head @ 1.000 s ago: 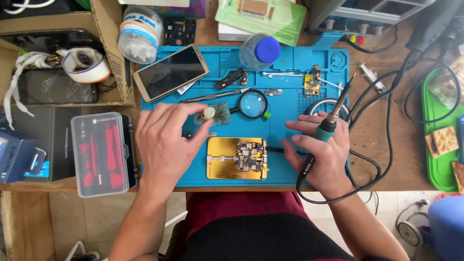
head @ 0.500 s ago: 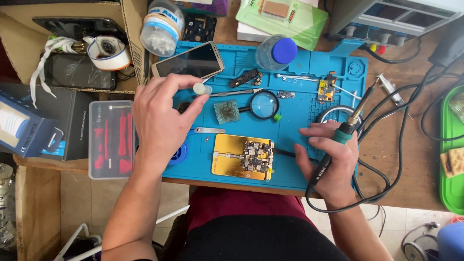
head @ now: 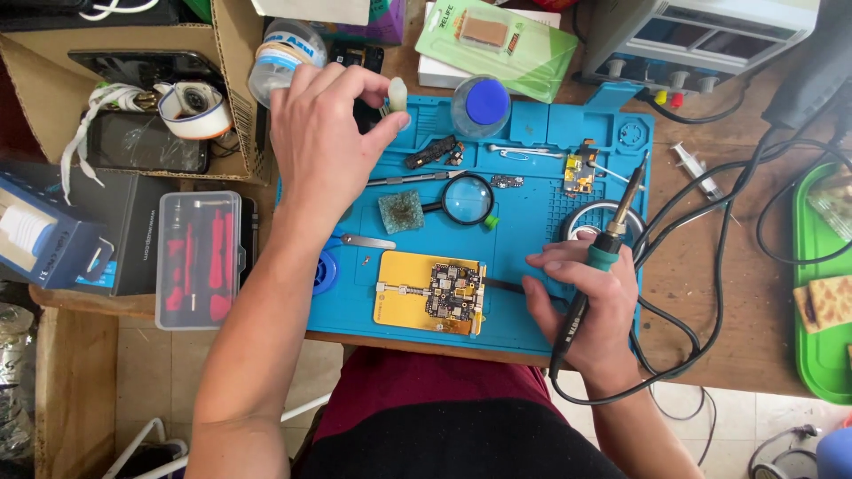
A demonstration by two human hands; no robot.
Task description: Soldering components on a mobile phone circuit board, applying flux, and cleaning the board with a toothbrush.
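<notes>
My left hand (head: 324,142) is raised over the far left corner of the blue work mat (head: 532,222), pinching a small pale bottle (head: 398,94) between thumb and fingers. My right hand (head: 590,302) rests on the mat's near right part and grips a soldering iron (head: 603,253) with a green collar, tip pointing away from me. A circuit board (head: 453,293) is clamped on a yellow holder (head: 399,302) at the mat's near edge, just left of my right hand. A green sponge square (head: 402,211) and a magnifying glass (head: 468,200) lie mid-mat.
A cardboard box (head: 124,98) with phones and tape sits far left. A clear case of red tools (head: 197,259) lies left of the mat. A blue-lidded jar (head: 480,105), tweezers, small boards, a grey power unit (head: 701,35), black cables (head: 710,266) and a green tray (head: 821,284) surround it.
My left hand has moved away from the sponge toward the far left of the mat, carrying the small pale bottle. The right hand has stayed with the iron. The camera has shifted.
</notes>
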